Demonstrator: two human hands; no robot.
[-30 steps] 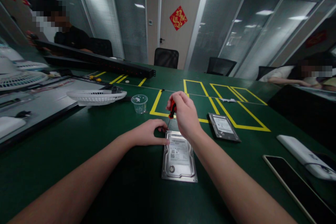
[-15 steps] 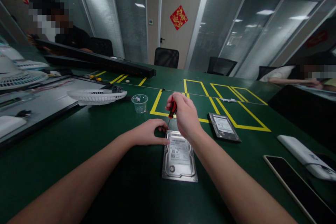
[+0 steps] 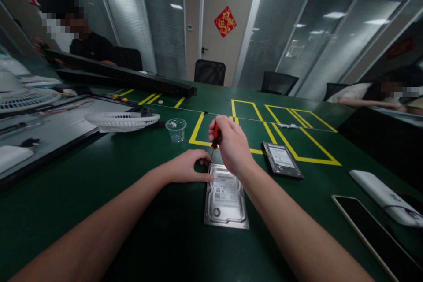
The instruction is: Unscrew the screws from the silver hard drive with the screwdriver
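Note:
A silver hard drive (image 3: 228, 198) with a white label lies flat on the green table in front of me. My left hand (image 3: 188, 166) grips its far left part, the thumb lying along the left edge and the fingertips curled at the far left corner. Wrapped round a red and black screwdriver (image 3: 216, 135) is my right hand (image 3: 233, 143), just above the drive's far end. The thin shaft points down at the far left corner, beside my left fingertips; its tip is too small to make out. A second hard drive (image 3: 282, 159) lies to the right.
A clear plastic cup (image 3: 176, 131) with small bits inside stands left of my hands. Farther left are a white fan grille (image 3: 122, 121) and a large panel (image 3: 59, 125). On the right lie a phone (image 3: 373, 233) and a white device (image 3: 385, 198). Yellow tape (image 3: 310, 160) marks the table.
The right hand and the screwdriver handle have turned slightly, showing more of the red side. My left hand and the hard drive have stayed in place.

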